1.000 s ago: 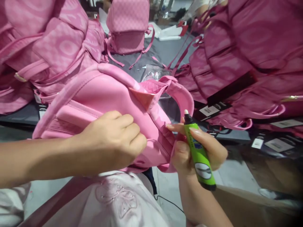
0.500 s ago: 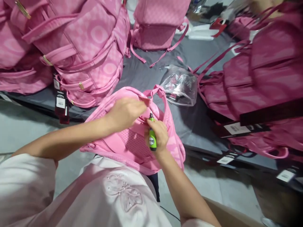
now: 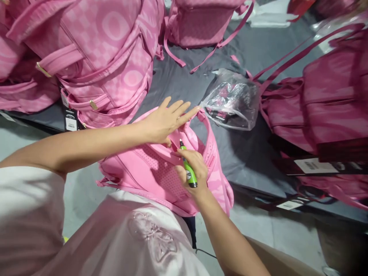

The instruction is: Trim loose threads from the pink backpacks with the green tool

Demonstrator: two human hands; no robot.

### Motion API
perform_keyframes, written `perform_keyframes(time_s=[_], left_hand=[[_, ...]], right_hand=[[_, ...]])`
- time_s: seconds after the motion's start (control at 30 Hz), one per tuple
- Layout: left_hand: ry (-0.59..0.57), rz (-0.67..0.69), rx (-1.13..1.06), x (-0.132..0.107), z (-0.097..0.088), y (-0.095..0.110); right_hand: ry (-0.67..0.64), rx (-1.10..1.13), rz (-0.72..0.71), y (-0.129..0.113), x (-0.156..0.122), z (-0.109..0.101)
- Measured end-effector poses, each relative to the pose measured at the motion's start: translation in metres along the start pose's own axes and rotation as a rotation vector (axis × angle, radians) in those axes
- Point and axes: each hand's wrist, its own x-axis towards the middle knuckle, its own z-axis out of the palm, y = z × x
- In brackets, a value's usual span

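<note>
A light pink backpack [image 3: 155, 172] lies back side up on my lap and against the edge of the dark grey table [image 3: 244, 149]. My left hand [image 3: 165, 119] rests near its top with fingers stretched out and spread, touching the top handle area. My right hand [image 3: 192, 168] is closed round a small green lighter [image 3: 188, 170], its tip pointing at the backpack's upper back panel just below my left hand.
Several pink patterned backpacks [image 3: 100, 57] are piled at left, back [image 3: 201, 19] and right [image 3: 330, 88], some with black hang tags [image 3: 313, 165]. A crumpled clear plastic bag [image 3: 232, 99] lies on the table just beyond the backpack.
My left hand has let go of the backpack's top and opened its fingers flat. The lighter has tilted slightly; the view has shifted a little.
</note>
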Motion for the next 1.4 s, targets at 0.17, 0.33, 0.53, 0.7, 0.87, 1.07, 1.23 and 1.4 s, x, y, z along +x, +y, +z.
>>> perform_keyframes(time_s=[0.17, 0.33, 0.53, 0.7, 0.87, 1.07, 1.23, 1.4], left_hand=[[-0.056, -0.003, 0.059, 0.004, 0.008, 0.01], [-0.089, -0.045, 0.024, 0.018, 0.019, 0.008], [-0.084, -0.063, -0.003, 0.022, 0.023, 0.008], [-0.106, -0.109, -0.035, 0.029, 0.026, 0.007], [-0.147, -0.039, -0.103, 0.034, 0.029, -0.004], [-0.145, -0.006, -0.065, 0.031, 0.023, -0.007], [-0.125, -0.01, -0.062, 0.03, 0.023, -0.005], [-0.118, -0.009, -0.066, 0.029, 0.021, -0.005]], right_hand=[[0.156, 0.16, 0.277, 0.017, -0.005, 0.007], [-0.111, -0.067, 0.187, 0.019, 0.01, -0.02], [-0.426, -0.014, 0.281, 0.016, 0.054, -0.045], [-0.614, -0.266, 0.171, 0.017, 0.067, -0.039], [-0.537, -0.242, 0.178, 0.015, 0.056, -0.042], [-0.537, -0.137, 0.196, 0.019, 0.06, -0.038], [-0.562, -0.119, 0.188, 0.02, 0.063, -0.031], [-0.544, -0.106, 0.176, 0.02, 0.065, -0.031]])
